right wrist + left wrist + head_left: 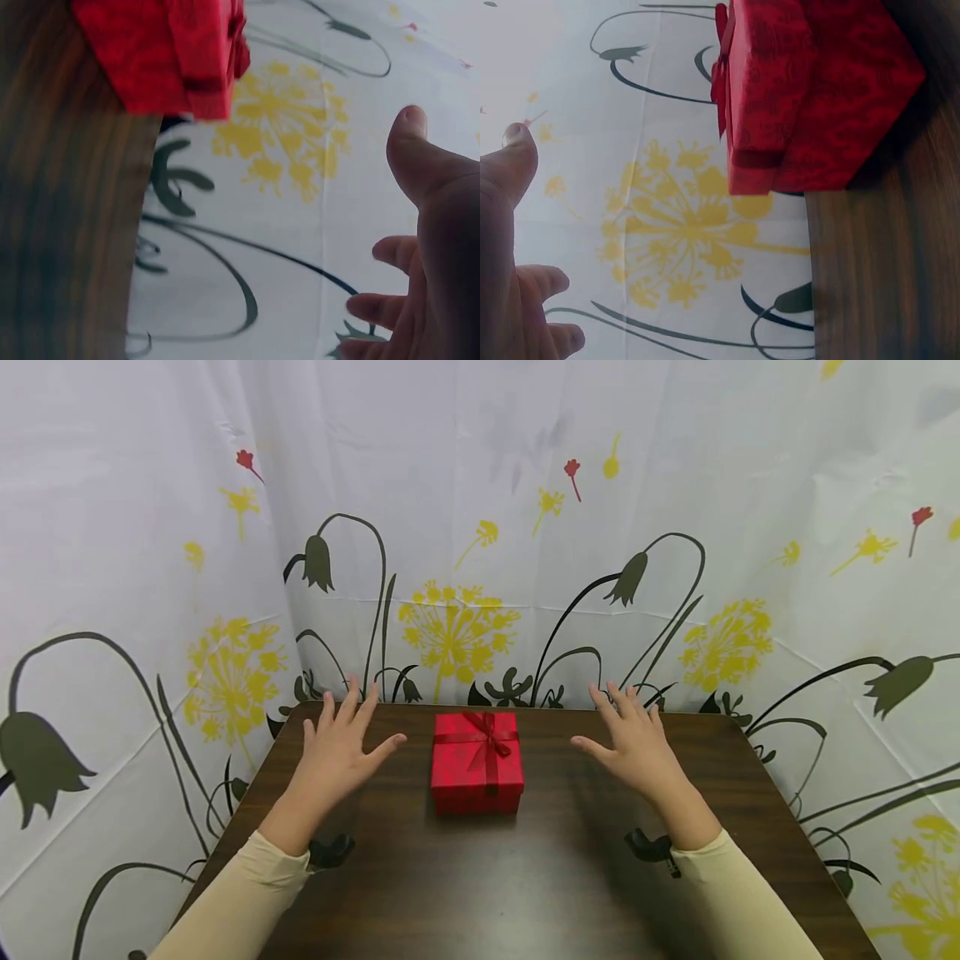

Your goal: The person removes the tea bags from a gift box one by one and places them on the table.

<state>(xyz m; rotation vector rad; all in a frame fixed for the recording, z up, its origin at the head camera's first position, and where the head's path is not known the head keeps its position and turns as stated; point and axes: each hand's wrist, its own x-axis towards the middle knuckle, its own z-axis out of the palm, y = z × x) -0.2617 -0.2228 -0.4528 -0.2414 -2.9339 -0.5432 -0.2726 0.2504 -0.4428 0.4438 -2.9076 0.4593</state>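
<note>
A red gift box (476,764) with a dark red ribbon and bow (489,739) on its lid stands on the brown wooden table, between the two hands. To its left, my left hand (337,747) hovers over the table with fingers spread, apart from the box. My right hand (633,745) is held the same way on the other side, thumb toward the box. Both hold nothing. In the left wrist view the box (817,97) shows its patterned side and lid edge; the right wrist view has the box (165,56) at its upper left.
The dark wooden table (420,893) runs back to a white curtain (450,460) printed with yellow and grey-green flowers, which surrounds it at the back and both sides. Black straps with small wrist cameras (330,852) sit at both cream sleeves (240,893).
</note>
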